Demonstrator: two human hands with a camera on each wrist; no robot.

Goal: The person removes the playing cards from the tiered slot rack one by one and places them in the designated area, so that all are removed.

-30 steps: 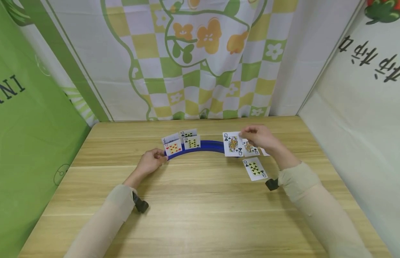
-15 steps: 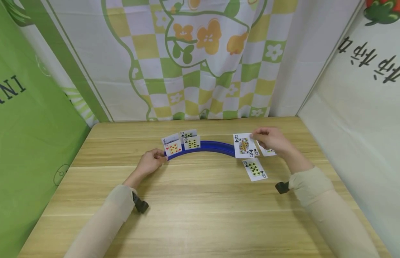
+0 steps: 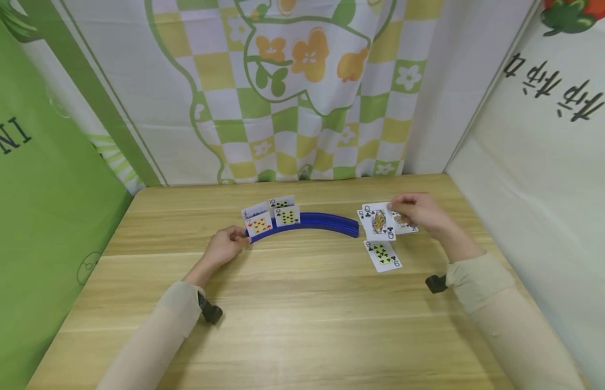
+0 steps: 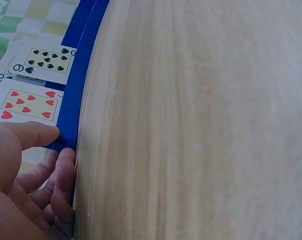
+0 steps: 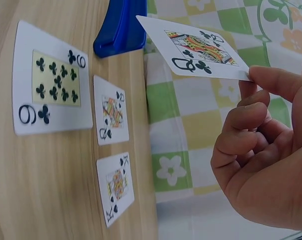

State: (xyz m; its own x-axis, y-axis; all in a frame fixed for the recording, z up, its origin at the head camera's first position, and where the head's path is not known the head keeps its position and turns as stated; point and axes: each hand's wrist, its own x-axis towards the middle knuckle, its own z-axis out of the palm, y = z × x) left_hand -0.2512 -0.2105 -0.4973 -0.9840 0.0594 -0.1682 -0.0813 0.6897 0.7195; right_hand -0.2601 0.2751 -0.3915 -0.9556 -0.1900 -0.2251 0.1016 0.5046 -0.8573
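Nearest, in front of the blue card holder (image 3: 326, 221), a broad run of wooden table (image 3: 292, 314) stretches between two sleeves (image 3: 156, 336), its near edge cut off. Just in front of the holder's right end, the nine of clubs (image 3: 382, 256) lies flat. At the holder's left end, the left hand (image 3: 224, 246) pinches the blue rim; the left wrist view shows fingers curled there that the head view half hides.

To the right of the holder, the right hand (image 3: 424, 214) pinches the queen of clubs (image 3: 378, 222) by a corner. The right wrist view shows it raised, tilted and apart from a second queen (image 5: 111, 111) and a king (image 5: 117, 185) on the wood; the head view mostly covers the one and partly the other.

In the holder's left part stand the seven of hearts (image 3: 260, 225) and the nine of spades (image 3: 287, 216), hiding much of a ten (image 3: 281, 201) and a rear card (image 3: 253, 209) hard to read. From there the groove lies exposed to the right end. Behind the holder, a strip of wood reaches the table's far edge, with a checked cloth (image 3: 312, 124) beyond.
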